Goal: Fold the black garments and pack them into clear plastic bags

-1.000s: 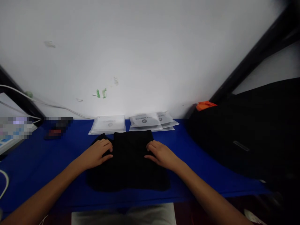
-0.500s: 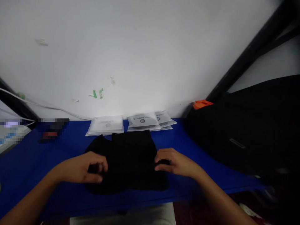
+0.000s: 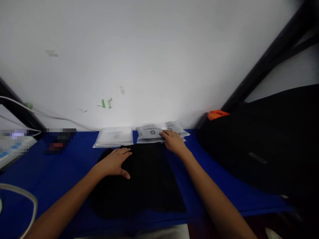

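A black cloth point(image 3: 154, 179) lies spread on the blue table. My left hand point(image 3: 116, 162) rests on its upper left part, fingers spread and thumb apart, holding nothing. My right hand point(image 3: 173, 141) is beyond the cloth's top right corner, its fingertips on the right-hand pile of frosted plastic bags point(image 3: 149, 132) with dark print. Those fingers are slightly bent and lie over the bags' front right part; no grip on a bag shows. Left of that pile sits another frosted bag point(image 3: 114, 136), touched by neither hand.
At the right, a large black fabric heap point(image 3: 249, 142) covers the blue table point(image 3: 72, 159), with an orange piece point(image 3: 217, 115) behind it. A blurred dark object point(image 3: 59, 141) lies at the back left. White cables point(image 3: 62, 118) run along the left, and a white wall stands behind.
Both hands have released the cloth's sides. My left hand moved up and opened over the cloth; my right hand reached forward to the bags. The cloth now lies longer toward the table's front edge.
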`<act>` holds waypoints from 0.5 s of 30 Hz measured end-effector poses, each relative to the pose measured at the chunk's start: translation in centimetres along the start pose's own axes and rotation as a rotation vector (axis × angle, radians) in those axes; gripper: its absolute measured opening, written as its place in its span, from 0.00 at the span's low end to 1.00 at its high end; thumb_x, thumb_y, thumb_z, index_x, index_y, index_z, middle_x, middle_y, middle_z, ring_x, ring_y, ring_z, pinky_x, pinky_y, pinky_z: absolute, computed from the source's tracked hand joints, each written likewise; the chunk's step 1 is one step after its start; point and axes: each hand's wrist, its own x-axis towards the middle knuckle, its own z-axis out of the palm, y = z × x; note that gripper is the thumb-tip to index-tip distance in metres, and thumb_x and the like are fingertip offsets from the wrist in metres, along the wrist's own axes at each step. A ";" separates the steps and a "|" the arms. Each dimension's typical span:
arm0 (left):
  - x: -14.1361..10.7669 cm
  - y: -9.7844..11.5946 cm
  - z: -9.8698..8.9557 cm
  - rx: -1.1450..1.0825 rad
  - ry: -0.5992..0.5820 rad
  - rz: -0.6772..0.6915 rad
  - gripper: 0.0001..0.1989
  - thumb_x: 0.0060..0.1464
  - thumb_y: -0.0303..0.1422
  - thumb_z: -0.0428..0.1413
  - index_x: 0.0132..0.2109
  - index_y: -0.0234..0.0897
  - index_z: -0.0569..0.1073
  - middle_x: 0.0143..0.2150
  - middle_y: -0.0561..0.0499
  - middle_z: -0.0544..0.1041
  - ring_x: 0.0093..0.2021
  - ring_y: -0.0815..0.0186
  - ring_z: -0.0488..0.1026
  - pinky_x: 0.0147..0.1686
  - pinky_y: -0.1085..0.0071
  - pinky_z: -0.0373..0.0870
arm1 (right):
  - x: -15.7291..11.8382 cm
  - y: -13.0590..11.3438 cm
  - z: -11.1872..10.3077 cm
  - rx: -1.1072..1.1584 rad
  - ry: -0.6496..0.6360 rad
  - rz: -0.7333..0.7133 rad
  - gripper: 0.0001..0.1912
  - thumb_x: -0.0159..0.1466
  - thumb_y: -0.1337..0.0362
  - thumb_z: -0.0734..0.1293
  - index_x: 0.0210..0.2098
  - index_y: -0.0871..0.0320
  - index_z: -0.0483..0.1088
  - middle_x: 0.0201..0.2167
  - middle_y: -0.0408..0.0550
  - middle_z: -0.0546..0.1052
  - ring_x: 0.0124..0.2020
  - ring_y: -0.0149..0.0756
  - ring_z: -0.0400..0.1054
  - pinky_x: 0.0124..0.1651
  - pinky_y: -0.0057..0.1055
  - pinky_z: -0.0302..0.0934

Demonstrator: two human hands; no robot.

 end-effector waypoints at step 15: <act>-0.9 0.8 1.0 -0.084 0.008 0.032 0.49 0.40 0.57 0.64 0.66 0.43 0.59 0.70 0.38 0.55 0.69 0.45 0.53 0.64 0.43 0.49 | -1.8 -1.5 -0.8 0.251 0.480 0.171 0.14 0.71 0.60 0.53 0.42 0.56 0.68 0.37 0.56 0.74 0.41 0.47 0.68 0.44 0.40 0.63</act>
